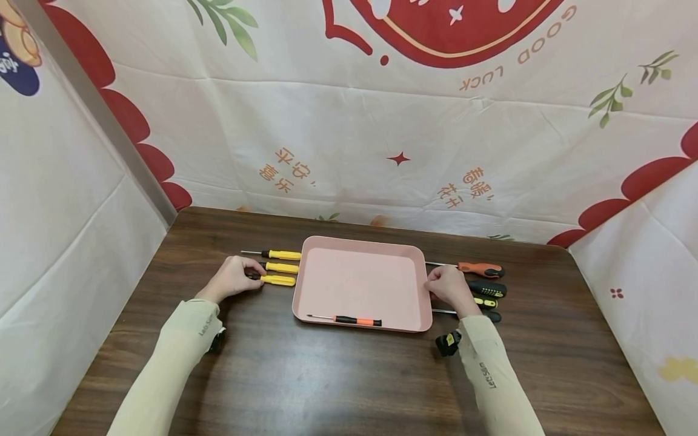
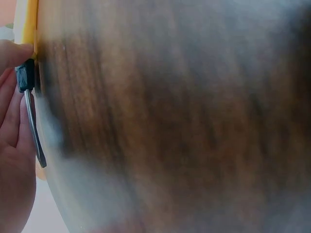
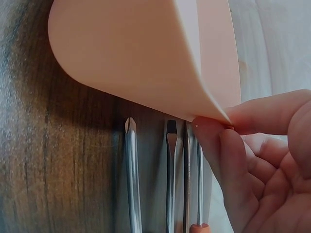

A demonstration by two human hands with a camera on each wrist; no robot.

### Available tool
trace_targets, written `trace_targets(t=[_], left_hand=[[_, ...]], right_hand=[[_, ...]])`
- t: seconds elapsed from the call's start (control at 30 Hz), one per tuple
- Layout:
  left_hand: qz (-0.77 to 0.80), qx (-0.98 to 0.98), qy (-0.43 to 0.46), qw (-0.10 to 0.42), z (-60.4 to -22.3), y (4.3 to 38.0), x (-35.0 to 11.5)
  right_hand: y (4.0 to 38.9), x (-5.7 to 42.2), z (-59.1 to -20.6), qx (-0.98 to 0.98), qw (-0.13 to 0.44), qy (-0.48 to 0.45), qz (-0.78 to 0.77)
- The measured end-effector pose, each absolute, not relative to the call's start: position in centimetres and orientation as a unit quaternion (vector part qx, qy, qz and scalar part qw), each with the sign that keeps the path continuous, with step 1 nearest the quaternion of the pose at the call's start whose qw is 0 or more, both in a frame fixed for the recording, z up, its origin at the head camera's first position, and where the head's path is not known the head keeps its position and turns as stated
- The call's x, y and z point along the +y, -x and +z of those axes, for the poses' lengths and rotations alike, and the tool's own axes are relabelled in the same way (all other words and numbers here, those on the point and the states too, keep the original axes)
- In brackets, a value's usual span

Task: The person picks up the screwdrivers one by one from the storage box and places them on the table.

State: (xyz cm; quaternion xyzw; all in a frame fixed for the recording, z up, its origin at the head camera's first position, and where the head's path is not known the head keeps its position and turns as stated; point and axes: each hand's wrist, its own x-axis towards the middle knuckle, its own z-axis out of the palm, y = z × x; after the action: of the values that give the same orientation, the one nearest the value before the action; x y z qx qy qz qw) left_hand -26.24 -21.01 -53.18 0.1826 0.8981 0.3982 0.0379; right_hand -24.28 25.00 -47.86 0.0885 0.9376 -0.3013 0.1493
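Observation:
My left hand (image 1: 232,278) pinches the nearest yellow-handled screwdriver (image 1: 279,280) close to its black collar. In the left wrist view the thumb lies where the yellow handle meets the black part, and the flat-tipped shaft (image 2: 33,126) runs along the palm. My right hand (image 1: 450,287) pinches the right rim of a pink tray (image 1: 360,278) between thumb and fingers, plain in the right wrist view. Along the tray's near side lies a small black-and-orange screwdriver (image 1: 357,321). Two other yellow-handled screwdrivers, one farthest (image 1: 283,255) and one in the middle (image 1: 282,267), lie beside the left hand.
Right of the tray lie several screwdrivers: one orange-handled (image 1: 481,269), one black with yellow dots (image 1: 488,289), one yellow-and-black (image 1: 485,301) and one dark-handled (image 1: 492,316), partly behind the right hand. A printed cloth (image 1: 349,133) hangs behind the brown wooden table (image 1: 305,381).

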Motion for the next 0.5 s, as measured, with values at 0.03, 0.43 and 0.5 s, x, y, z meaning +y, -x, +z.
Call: trace_targets(t=[0.03, 0.43, 0.5], left_hand=[[0.398, 0.898, -0.184, 0.037, -53.17, 26.25, -20.99], [0.399, 0.898, -0.181, 0.044, -53.15, 26.12, -20.91], [0.404, 0.894, -0.191, 0.036, -53.22, 26.14, -21.01]], right_hand=[[24.28, 25.0, -47.85, 0.938, 0.149, -0.088, -0.301], [24.3, 24.99, -47.85, 0.938, 0.153, -0.085, -0.301], [24.31, 25.0, -47.81, 0.937, 0.154, -0.088, -0.3]])
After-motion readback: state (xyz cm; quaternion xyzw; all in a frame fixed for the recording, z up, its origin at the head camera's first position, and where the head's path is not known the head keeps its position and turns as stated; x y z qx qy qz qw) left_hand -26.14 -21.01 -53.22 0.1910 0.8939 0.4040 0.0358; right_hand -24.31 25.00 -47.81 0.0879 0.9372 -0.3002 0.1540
